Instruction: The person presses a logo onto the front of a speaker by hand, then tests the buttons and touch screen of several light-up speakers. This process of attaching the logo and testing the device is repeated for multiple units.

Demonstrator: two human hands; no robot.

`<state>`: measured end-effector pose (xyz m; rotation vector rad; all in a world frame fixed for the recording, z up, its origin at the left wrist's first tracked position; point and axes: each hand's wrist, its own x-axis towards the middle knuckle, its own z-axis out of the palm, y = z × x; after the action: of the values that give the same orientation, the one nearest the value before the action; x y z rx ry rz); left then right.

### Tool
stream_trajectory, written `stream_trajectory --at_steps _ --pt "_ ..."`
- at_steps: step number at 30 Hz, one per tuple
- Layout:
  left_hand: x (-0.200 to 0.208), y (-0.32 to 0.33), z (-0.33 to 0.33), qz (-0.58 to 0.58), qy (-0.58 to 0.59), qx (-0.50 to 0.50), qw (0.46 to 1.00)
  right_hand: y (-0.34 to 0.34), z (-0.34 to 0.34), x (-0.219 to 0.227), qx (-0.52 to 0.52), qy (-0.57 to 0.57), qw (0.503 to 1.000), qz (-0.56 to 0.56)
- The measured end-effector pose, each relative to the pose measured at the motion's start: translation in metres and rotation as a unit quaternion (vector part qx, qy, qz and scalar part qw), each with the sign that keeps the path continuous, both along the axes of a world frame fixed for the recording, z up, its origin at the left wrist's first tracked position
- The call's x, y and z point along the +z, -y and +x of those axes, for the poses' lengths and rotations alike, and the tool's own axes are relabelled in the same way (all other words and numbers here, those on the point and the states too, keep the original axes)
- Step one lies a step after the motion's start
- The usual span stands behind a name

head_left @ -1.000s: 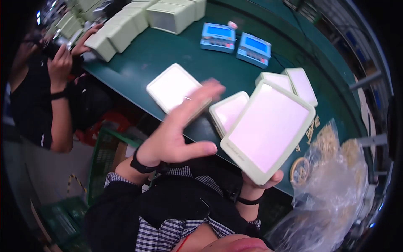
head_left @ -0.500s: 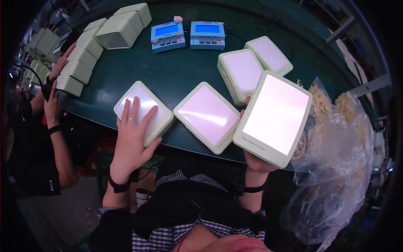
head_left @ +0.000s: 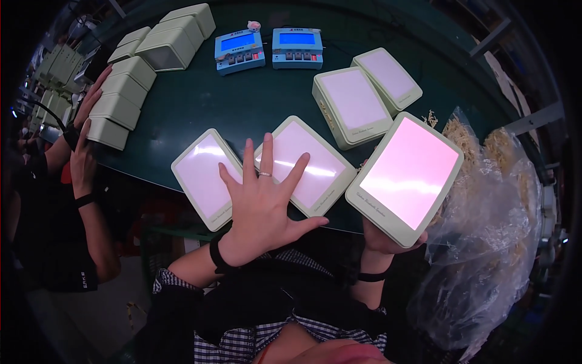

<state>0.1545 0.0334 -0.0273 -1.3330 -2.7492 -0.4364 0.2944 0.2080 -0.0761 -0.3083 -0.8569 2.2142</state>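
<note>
Head view: left hand (head_left: 262,212) spread flat, fingers splayed and released, lying across two flat rectangular pale-green boxes with glossy pink tops, the left box (head_left: 205,177) and the middle box (head_left: 306,164), both at the near edge of the dark green desk (head_left: 267,97). Right hand (head_left: 388,239) grips a third box (head_left: 407,176) from underneath, tilted, off the near edge. Two more same boxes (head_left: 364,97) mid-desk. Two blue meters (head_left: 267,47) at far edge. Crinkly clear plastic bag (head_left: 485,242) at the right.
</note>
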Motion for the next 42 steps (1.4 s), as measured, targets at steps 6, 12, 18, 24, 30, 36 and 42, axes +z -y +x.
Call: stream_trajectory --at_steps 6,12,18,24,30,36,42 --pt "0.001 -0.005 -0.008 -0.008 0.006 -0.018 1.000 -0.003 0.002 0.012 0.051 -0.065 0.996 -0.029" --pt "-0.014 0.024 -0.060 0.047 0.010 -0.140 0.989 -0.016 0.015 -0.025 0.085 -0.220 0.972 0.007" --pt "-0.009 0.043 -0.049 0.017 -0.075 0.072 0.994 -0.007 0.023 -0.041 0.055 -0.231 0.971 -0.028" --pt "-0.011 0.020 -0.050 -0.048 -0.099 0.050 0.993 -0.005 0.000 -0.031 0.084 -0.232 0.966 -0.084" --pt "-0.010 0.029 -0.079 -0.066 -0.102 -0.014 0.992 -0.001 0.013 -0.048 0.110 -0.236 0.966 0.003" --pt "0.004 0.042 -0.058 -0.104 -0.061 -0.014 0.993 0.005 0.016 -0.018 -0.061 0.024 0.990 -0.125" --pt "0.062 0.025 -0.050 -0.145 0.063 -0.154 0.975 0.003 0.003 0.000 -0.037 0.101 0.992 -0.066"
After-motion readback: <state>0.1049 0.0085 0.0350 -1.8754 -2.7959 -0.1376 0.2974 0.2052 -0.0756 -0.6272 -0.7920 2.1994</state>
